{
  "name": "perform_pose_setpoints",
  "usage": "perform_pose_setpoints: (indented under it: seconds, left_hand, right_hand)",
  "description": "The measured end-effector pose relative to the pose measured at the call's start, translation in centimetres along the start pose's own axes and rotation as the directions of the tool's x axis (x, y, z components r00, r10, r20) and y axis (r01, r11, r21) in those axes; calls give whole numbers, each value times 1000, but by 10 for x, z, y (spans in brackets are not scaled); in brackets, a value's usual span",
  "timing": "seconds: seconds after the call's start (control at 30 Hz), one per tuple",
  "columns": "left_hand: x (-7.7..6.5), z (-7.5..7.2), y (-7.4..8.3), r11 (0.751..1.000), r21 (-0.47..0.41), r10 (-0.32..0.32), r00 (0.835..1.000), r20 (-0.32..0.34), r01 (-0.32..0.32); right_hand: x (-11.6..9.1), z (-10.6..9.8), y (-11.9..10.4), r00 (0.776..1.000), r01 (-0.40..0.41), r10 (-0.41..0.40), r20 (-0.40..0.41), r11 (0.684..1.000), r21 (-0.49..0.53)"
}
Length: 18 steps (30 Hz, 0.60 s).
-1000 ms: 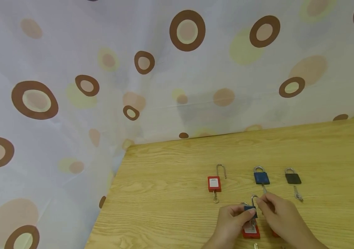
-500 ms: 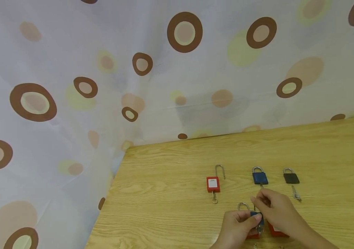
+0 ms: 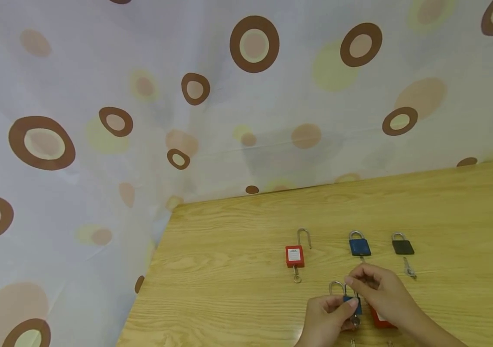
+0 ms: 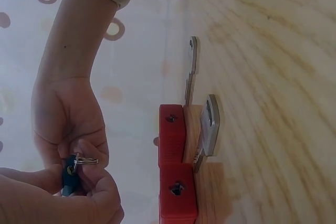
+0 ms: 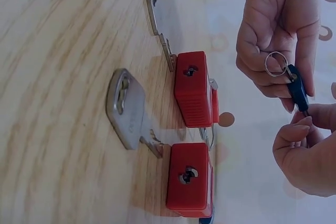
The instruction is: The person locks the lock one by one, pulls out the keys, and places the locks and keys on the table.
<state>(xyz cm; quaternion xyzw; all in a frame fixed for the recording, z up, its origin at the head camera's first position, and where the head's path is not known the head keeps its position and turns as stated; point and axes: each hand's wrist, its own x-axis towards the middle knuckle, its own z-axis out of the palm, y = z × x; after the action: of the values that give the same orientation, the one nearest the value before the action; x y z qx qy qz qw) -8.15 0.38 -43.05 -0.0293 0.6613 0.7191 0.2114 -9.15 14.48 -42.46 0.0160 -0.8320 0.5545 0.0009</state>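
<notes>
My left hand grips the body of a small blue padlock above the table. A key with a split ring sticks out of its underside. My right hand pinches the padlock's metal shackle from above; fingers hide whether both its legs sit in the body. Behind the hands, two red padlocks lie on the table: one and another in the right wrist view. In the head view, the left hand mostly covers one and the right hand partly covers the other.
Farther back on the wooden table lie a red padlock with its shackle raised, a blue padlock and a black padlock. A loose key lies near the black one. A patterned curtain borders the table.
Both hands have shifted slightly with the blue padlock, which stands more upright. The right fingers have moved from beside the raised shackle to its top.
</notes>
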Motion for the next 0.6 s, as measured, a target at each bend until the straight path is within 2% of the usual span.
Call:
perform_pose_setpoints:
  seconds: [0.1, 0.23, 0.6]
  left_hand:
    - [-1, -1, -1, 1000, 0, 21, 1000, -11, -21]
    - [-1, -1, -1, 998, 31, 56, 998, -40, -55]
    - [-1, -2, 3, 999, 37, 41, 997, -70, -39]
  right_hand:
    - [0, 1, 1, 1000, 28, -28, -1, 999, 24]
    - [0, 1, 3, 994, 112, -111, -14, 993, 28]
    - [0, 0, 5, 965, 260, -261, 7, 964, 55]
